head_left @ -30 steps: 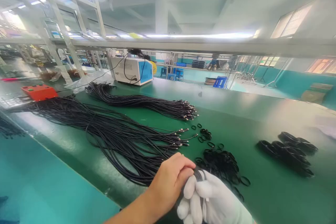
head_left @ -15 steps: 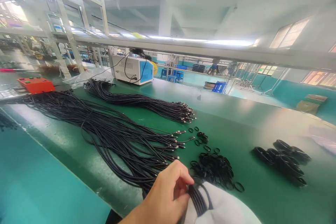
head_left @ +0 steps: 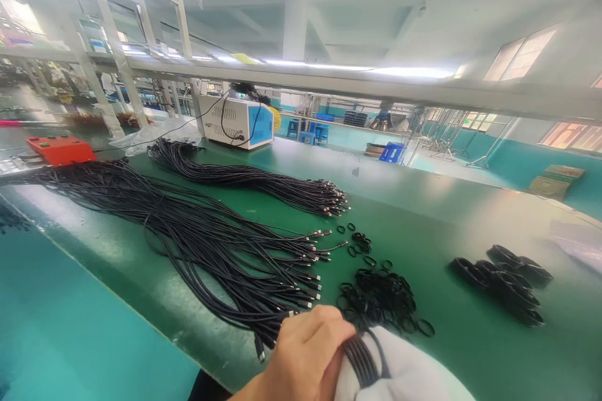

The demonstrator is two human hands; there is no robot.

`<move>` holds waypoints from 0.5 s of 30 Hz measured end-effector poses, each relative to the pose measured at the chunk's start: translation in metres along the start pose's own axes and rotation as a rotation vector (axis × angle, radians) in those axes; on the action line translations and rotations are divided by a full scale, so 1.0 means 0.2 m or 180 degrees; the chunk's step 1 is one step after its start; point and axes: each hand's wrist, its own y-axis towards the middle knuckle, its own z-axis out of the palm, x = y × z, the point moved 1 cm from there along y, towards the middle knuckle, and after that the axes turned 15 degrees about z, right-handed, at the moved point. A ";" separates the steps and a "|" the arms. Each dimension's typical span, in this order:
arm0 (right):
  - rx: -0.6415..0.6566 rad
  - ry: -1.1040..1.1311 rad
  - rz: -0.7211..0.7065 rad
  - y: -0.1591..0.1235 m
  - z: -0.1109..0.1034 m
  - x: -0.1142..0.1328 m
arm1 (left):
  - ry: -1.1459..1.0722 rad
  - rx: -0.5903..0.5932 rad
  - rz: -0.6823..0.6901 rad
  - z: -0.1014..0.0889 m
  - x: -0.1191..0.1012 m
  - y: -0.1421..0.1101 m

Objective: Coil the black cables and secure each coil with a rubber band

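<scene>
My left hand point(head_left: 310, 351) is bare and closed at the bottom centre, its fingers pressed against a coiled black cable point(head_left: 361, 360). Several strands of that coil lie side by side across my right hand point(head_left: 416, 366), which is covered in white cloth. A fold of the cloth closes over the strands; the right fingertips are largely hidden. Just left of my hands spreads a large bundle of black cables point(head_left: 202, 250) with metal plug ends. Beyond my hands lies a pile of small black rings point(head_left: 383, 294), with several loose ones around it.
A second cable bundle point(head_left: 249, 180) lies farther back on the green table point(head_left: 414, 219). Finished-looking black coils point(head_left: 503, 285) are heaped at the right. A white and blue machine point(head_left: 237, 124) and a red control box point(head_left: 61, 150) stand at the back left.
My left hand has turned over the coil, its fingers now folded down where a gap showed before. The coil and white-covered hand have shifted slightly right.
</scene>
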 end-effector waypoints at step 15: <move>-0.0148 -0.0109 -0.0047 -0.01 0.07 0.07 | -0.0704 0.1178 -0.0328 -0.17 -0.06 0.20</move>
